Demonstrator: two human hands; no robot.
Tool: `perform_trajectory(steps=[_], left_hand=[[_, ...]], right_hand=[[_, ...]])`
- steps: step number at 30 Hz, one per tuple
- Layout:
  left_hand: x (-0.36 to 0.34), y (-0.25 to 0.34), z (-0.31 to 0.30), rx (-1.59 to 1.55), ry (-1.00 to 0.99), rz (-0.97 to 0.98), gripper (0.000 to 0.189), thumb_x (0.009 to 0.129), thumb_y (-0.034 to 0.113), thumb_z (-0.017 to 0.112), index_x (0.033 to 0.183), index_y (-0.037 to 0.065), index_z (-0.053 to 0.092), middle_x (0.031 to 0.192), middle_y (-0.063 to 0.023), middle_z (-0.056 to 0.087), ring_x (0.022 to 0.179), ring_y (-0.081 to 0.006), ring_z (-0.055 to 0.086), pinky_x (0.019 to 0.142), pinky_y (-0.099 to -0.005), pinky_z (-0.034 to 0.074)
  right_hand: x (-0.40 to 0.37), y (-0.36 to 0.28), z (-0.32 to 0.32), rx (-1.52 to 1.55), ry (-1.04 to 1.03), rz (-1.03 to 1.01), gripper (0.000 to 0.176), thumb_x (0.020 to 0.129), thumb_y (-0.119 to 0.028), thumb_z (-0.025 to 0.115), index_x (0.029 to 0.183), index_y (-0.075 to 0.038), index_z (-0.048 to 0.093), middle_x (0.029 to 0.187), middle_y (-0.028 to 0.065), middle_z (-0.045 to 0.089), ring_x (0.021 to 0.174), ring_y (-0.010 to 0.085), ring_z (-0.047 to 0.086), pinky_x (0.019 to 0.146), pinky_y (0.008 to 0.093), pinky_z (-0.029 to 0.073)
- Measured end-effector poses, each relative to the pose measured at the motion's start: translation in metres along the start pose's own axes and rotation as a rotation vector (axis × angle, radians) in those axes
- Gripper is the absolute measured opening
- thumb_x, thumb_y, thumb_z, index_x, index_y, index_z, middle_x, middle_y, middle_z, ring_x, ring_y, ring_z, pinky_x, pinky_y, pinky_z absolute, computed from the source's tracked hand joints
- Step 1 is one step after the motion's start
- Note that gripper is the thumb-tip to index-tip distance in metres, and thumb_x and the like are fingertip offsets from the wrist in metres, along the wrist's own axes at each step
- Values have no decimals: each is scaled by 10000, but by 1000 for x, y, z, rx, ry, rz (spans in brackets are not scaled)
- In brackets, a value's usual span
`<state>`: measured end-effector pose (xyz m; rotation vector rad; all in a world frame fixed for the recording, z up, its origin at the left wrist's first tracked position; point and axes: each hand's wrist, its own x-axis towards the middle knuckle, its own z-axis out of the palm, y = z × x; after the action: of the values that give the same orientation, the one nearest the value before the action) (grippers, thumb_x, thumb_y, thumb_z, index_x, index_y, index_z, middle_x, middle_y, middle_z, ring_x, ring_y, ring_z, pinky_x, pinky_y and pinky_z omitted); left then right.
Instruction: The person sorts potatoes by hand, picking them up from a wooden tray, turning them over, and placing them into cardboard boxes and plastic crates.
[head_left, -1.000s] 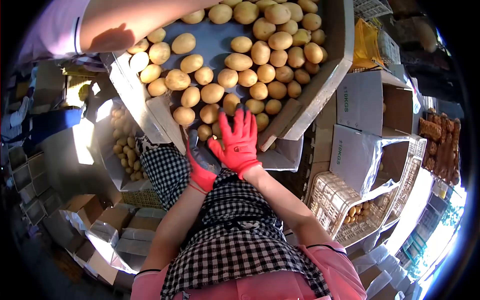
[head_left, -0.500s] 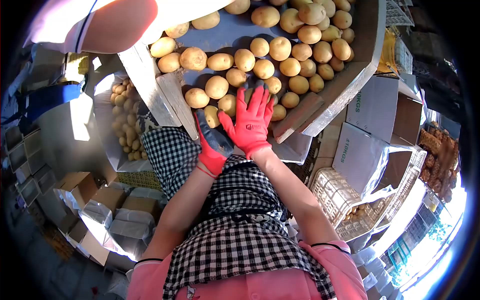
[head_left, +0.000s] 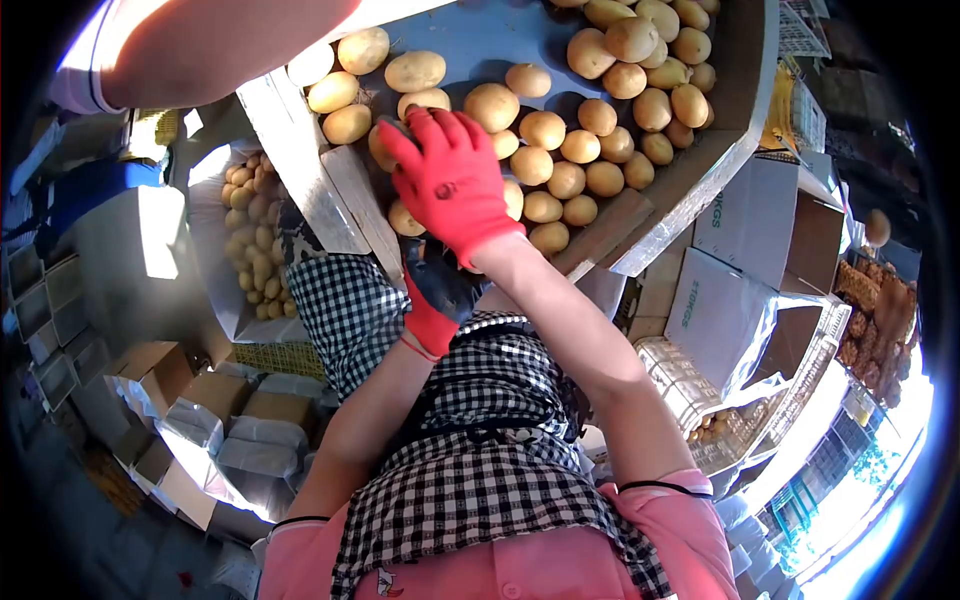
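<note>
Head view shows smooth, rounded, yellow-brown potatoes point(head_left: 532, 165) across a blue-grey surface point(head_left: 490, 40)

Brown cartons point(head_left: 213, 400) stand lower left, printed white cartons point(head_left: 712, 312) at right.

Harsh sunlight | glare lower right | lower left dim | fisheye bend, black corners
</note>
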<state>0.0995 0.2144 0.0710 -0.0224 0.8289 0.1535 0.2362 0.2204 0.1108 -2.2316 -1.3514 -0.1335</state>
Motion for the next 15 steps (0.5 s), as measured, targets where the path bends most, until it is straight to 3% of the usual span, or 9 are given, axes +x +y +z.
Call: perform_trajectory(steps=[1,4,5,7,9,10,13,14,15], left_hand=[[21,1,-44,-55,-173,-77,676,900,633,493,1382,159,477,1412,-61,509,1227,-245,528,1005,-403,454],[18,-3,-20,52,-208,-31,723,883,661,483,1407,164,453,1429,-82,481,1275,-254,492,1051,-451,418],[18,-5,-11,46,-203,-9,729,881,663,481,1412,164,447,1432,-84,477,1281,-256,488,1058,-454,412],[15,-5,2,33,-186,39,742,877,667,479,1421,165,436,1438,-88,469,1294,-259,478,1071,-461,401],[20,-2,11,13,-180,92,756,872,671,476,1431,165,425,1444,-92,461,1307,-261,469,1084,-468,390],[22,0,7,-48,-213,22,772,876,651,494,1453,149,392,1458,-99,441,1344,-311,428,1110,-544,355],[11,3,11,-228,-225,-176,813,899,592,528,1500,99,290,1543,-169,300,1396,-456,304,1105,-685,280],[13,2,11,-229,-283,-160,783,916,579,509,1503,111,287,1550,-191,273,1416,-446,273,1107,-687,275],[15,2,6,-225,-305,-181,770,923,578,496,1506,121,285,1554,-179,269,1419,-441,269,1110,-683,275]], right_hand=[[12,-12,16,-147,-142,9,476,779,-230,670,1229,-105,572,1262,202,536,1111,327,545,907,453,444],[42,-41,68,-380,-536,145,438,772,-227,671,1159,-66,545,1196,153,567,973,295,583,778,405,470],[40,-35,54,-388,-535,155,438,772,-227,671,1159,-66,545,1196,153,567,973,295,583,778,405,470],[22,-20,18,-11,-449,165,521,750,-277,701,1211,-89,547,1140,127,581,985,305,580,803,420,468],[-19,-13,-28,136,-112,172,651,703,-339,755,1278,-118,545,1132,124,587,988,310,576,822,430,464],[-40,0,-64,124,21,166,759,659,-365,797,1336,-150,530,1160,121,586,1013,315,572,845,443,462],[-116,75,-173,-350,510,489,802,717,-295,848,1362,2,476,1270,207,561,1134,353,543,908,434,476],[-126,94,-203,-530,616,766,704,791,-271,792,1364,-8,478,1273,232,556,1175,377,518,972,449,447],[-126,95,-199,-520,609,768,704,791,-271,792,1364,-8,478,1273,232,556,1175,377,518,972,449,447]])
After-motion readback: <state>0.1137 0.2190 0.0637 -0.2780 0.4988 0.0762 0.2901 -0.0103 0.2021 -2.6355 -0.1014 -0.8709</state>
